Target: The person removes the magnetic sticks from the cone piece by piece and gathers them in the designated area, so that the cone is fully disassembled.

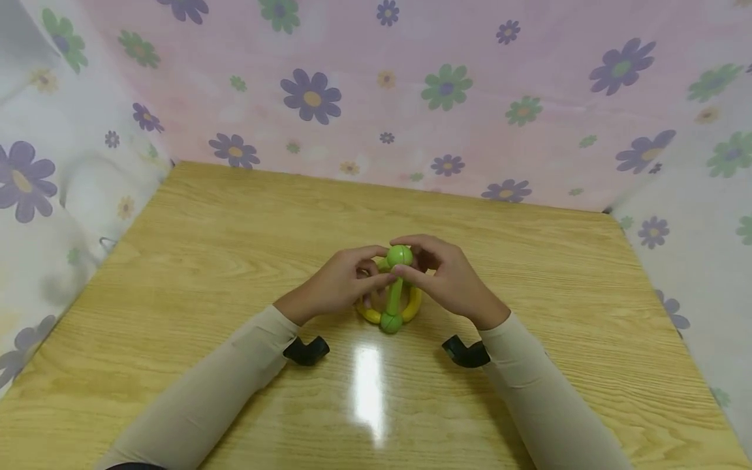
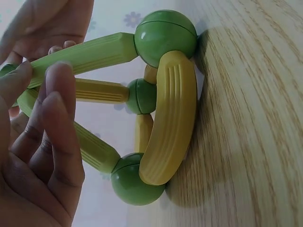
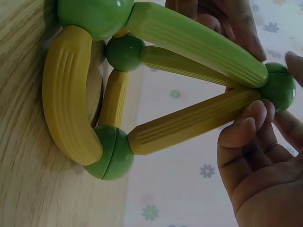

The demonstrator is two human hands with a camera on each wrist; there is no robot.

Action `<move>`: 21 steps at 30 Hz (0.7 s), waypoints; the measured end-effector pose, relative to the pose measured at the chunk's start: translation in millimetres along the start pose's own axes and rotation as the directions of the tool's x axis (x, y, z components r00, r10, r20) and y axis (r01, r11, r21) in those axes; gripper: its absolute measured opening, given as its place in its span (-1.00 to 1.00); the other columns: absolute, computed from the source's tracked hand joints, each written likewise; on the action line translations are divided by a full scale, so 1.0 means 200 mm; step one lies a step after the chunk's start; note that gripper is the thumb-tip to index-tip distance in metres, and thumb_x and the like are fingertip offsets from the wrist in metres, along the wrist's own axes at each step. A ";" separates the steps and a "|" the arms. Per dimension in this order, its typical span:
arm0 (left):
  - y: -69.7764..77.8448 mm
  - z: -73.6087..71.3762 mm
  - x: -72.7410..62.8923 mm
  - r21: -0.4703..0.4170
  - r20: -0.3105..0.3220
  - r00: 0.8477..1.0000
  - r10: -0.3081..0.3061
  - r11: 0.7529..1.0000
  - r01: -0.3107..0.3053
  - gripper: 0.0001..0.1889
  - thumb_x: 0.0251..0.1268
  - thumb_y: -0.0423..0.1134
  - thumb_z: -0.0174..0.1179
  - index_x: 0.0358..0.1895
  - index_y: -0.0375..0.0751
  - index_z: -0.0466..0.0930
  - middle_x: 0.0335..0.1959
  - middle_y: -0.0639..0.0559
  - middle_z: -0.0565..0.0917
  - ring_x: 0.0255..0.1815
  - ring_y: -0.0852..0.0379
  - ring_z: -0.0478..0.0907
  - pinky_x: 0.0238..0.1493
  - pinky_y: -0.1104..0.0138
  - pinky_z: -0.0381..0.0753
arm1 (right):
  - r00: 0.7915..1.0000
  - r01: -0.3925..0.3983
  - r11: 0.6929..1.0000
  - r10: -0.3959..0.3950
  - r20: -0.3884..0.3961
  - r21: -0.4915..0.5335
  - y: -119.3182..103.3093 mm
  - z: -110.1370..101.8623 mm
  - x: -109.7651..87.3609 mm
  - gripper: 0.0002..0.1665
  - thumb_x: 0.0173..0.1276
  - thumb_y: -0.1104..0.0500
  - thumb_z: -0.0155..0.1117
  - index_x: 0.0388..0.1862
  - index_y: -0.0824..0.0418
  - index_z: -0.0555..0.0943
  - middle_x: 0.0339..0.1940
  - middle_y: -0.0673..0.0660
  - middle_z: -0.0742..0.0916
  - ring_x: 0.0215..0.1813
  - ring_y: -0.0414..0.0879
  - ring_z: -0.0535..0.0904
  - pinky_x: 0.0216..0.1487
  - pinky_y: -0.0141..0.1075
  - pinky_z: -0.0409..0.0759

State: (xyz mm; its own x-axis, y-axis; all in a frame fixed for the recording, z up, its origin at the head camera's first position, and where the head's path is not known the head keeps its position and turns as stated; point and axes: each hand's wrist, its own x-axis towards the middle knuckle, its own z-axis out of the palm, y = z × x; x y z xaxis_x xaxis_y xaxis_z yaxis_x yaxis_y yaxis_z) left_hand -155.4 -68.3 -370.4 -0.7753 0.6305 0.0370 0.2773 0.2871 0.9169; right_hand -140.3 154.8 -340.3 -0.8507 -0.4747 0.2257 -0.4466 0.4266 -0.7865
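A pyramid-shaped frame of building-toy rods and balls [image 1: 394, 301] stands on the table between both hands. Its base is a ring of curved yellow rods [image 2: 174, 118] joined by green balls [image 3: 116, 152]. From there, straight green and yellow rods [image 3: 199, 47] slope up to a single green top ball [image 1: 399, 255]. My right hand [image 1: 449, 274] grips that ball, thumb in front and fingers behind. My left hand [image 1: 335, 281] pinches the upper rods just beneath it, its other fingers curled beside the frame. Hands hide part of the upper joint.
The wood-grain table [image 1: 247, 215] extends around the frame on all sides. A flower-printed cloth [image 1: 376, 98] stands behind it and along both sides. Black curved pieces [image 1: 308, 351] show at the wrists, beside the beige sleeves [image 1: 217, 391].
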 end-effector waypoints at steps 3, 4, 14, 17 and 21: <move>0.00 0.00 0.00 -0.025 0.009 1.000 -0.015 1.000 0.016 -0.49 0.44 0.13 0.14 0.37 0.10 0.44 -0.35 -0.16 0.72 -0.58 -0.04 0.65 -0.51 0.05 0.65 | 1.000 0.008 1.000 -0.008 -0.014 -0.004 0.01 0.00 0.00 -0.60 0.40 0.19 0.35 0.20 0.12 0.60 -0.40 0.03 0.59 -0.41 -0.12 0.49 -0.39 -0.28 0.47; 0.00 0.00 0.00 -0.035 0.013 1.000 -0.024 0.999 0.024 -0.48 0.43 0.13 0.14 0.38 0.10 0.43 -0.34 -0.16 0.73 -0.58 -0.05 0.65 -0.50 0.04 0.66 | 1.000 0.012 1.000 -0.012 -0.014 -0.007 0.01 0.00 0.00 -0.61 0.39 0.19 0.36 0.19 0.13 0.60 -0.40 0.03 0.59 -0.41 -0.13 0.48 -0.40 -0.29 0.46; 0.01 0.01 -0.01 -0.074 0.009 0.999 -0.045 0.996 0.046 -0.45 0.47 -0.05 0.17 0.45 -0.06 0.37 -0.28 -0.22 0.73 -0.55 -0.07 0.68 -0.47 0.09 0.69 | 0.999 0.032 0.999 -0.033 0.043 0.034 0.01 0.01 0.01 -0.69 0.47 0.19 0.26 0.15 0.11 0.54 -0.36 0.01 0.61 -0.41 -0.13 0.46 -0.40 -0.32 0.42; 0.00 0.02 -0.01 -0.079 0.001 0.999 -0.045 0.996 0.045 -0.49 0.47 -0.10 0.18 0.42 -0.08 0.40 -0.29 -0.22 0.73 -0.55 -0.08 0.68 -0.48 0.13 0.69 | 0.998 0.027 0.998 -0.030 0.062 0.055 0.01 0.01 0.00 -0.71 0.51 0.18 0.20 0.16 0.15 0.52 -0.34 0.04 0.59 -0.40 -0.13 0.46 -0.38 -0.31 0.46; 0.00 0.03 0.00 -0.077 0.019 0.999 -0.032 0.996 0.033 -0.66 0.47 -0.10 0.19 0.21 -0.06 0.56 -0.31 -0.16 0.75 -0.55 -0.09 0.68 -0.48 0.14 0.70 | 0.994 0.003 0.990 -0.017 0.105 0.140 0.01 0.02 0.00 -0.69 0.58 0.15 0.08 0.20 0.23 0.41 -0.24 0.15 0.62 -0.32 -0.10 0.58 -0.31 -0.27 0.60</move>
State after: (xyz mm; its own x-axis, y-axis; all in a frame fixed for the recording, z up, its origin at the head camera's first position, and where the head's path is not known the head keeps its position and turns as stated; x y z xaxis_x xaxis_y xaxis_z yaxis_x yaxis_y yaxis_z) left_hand -151.0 -63.8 -372.7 -0.7727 0.6348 0.0004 0.2070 0.2513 0.9455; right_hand -140.4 152.8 -343.4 -0.8089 -0.5605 0.1775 -0.4057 0.3136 -0.8586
